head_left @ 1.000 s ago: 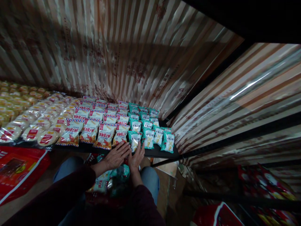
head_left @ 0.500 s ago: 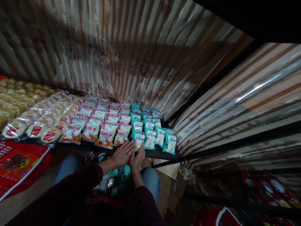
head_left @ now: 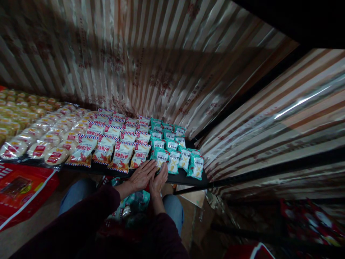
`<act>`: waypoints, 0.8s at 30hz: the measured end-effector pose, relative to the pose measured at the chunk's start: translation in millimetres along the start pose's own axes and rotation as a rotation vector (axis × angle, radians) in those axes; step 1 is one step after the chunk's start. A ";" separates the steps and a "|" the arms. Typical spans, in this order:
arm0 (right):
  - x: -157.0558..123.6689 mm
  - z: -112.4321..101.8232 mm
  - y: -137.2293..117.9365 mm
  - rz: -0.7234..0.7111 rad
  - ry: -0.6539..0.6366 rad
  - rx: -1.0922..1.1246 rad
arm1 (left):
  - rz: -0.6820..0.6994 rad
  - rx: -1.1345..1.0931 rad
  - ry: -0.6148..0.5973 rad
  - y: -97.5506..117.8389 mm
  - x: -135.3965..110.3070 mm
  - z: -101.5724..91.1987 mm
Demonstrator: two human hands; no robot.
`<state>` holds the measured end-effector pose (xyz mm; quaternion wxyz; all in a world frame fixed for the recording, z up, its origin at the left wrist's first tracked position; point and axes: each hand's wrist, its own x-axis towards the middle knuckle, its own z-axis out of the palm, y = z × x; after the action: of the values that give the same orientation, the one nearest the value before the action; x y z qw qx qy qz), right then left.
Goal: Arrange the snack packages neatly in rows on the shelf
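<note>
My left hand (head_left: pixel 142 176) lies flat, fingers stretched, at the front edge of a dark shelf (head_left: pixel 183 177), its fingertips against the front teal snack packet (head_left: pixel 161 157). Beside it, my right hand (head_left: pixel 159 180) is also flat with fingers extended, touching the same packet's lower edge. Neither hand grips anything. Rows of teal packets (head_left: pixel 172 145) fill the shelf's right end. To their left lie red-and-white snack packets (head_left: pixel 120 154).
Round cakes in clear wrappers (head_left: pixel 40 144) fill the shelf's left part. A red bag (head_left: pixel 21 190) lies at lower left. Loose packets (head_left: pixel 134 203) rest on my lap between my knees. Striped plastic sheeting (head_left: pixel 161 64) backs the shelf and covers the right side.
Both hands have slid a little forward and up onto the shelf edge, pushing the front teal packet back toward its row. The view has shifted slightly.
</note>
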<state>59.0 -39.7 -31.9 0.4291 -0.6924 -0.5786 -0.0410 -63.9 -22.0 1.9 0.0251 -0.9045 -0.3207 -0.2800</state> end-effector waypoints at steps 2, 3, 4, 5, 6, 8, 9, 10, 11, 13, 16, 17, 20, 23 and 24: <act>0.7 -1.7 -0.3 -0.010 0.010 -0.032 | -0.012 -0.004 0.007 1.0 -1.0 1.5; 1.0 -2.1 -0.2 -0.016 0.012 -0.043 | -0.017 -0.008 0.008 1.5 -1.8 2.2; 1.0 -2.2 0.2 -0.024 0.015 -0.049 | -0.020 -0.013 0.006 1.9 -2.7 2.8; 0.8 -2.0 0.9 -0.034 0.016 -0.051 | -0.021 -0.018 0.003 2.2 -3.8 3.4; 0.3 -1.8 1.8 -0.041 0.019 -0.049 | -0.020 -0.021 -0.001 2.3 -4.8 4.0; -1.3 -1.5 3.8 -0.052 0.025 -0.047 | -0.020 -0.021 -0.009 2.4 -6.7 4.8; -2.3 -1.6 4.8 -0.055 0.029 -0.047 | -0.020 -0.020 -0.012 2.3 -7.5 5.1; -3.3 -1.8 5.8 -0.060 0.034 -0.049 | -0.018 -0.018 -0.015 2.2 -8.3 5.2; -4.3 -2.2 6.7 -0.067 0.036 -0.051 | -0.017 -0.013 -0.015 2.1 -8.9 5.3; -5.7 -3.0 8.2 -0.087 0.039 -0.056 | -0.017 0.001 -0.008 2.2 -10.0 5.1; -6.3 -3.2 9.6 -0.110 0.048 -0.062 | -0.009 0.030 0.009 2.6 -11.2 5.0; -6.2 -2.9 9.9 -0.113 0.052 -0.064 | -0.006 0.037 0.016 2.6 -11.5 5.2; -5.7 -2.0 10.3 -0.121 0.056 -0.065 | -0.015 0.045 0.036 2.3 -12.1 5.6; -6.3 -2.6 9.8 -0.132 0.051 -0.066 | -0.021 0.035 0.036 1.7 -12.9 3.4; -6.7 -3.5 9.0 -0.137 0.053 -0.068 | -0.019 0.029 0.033 1.6 -13.4 1.9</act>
<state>65.8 -46.8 -38.4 0.4167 -0.6640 -0.6114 -0.1081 -70.5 -30.5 -6.4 0.0406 -0.8962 -0.3329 -0.2903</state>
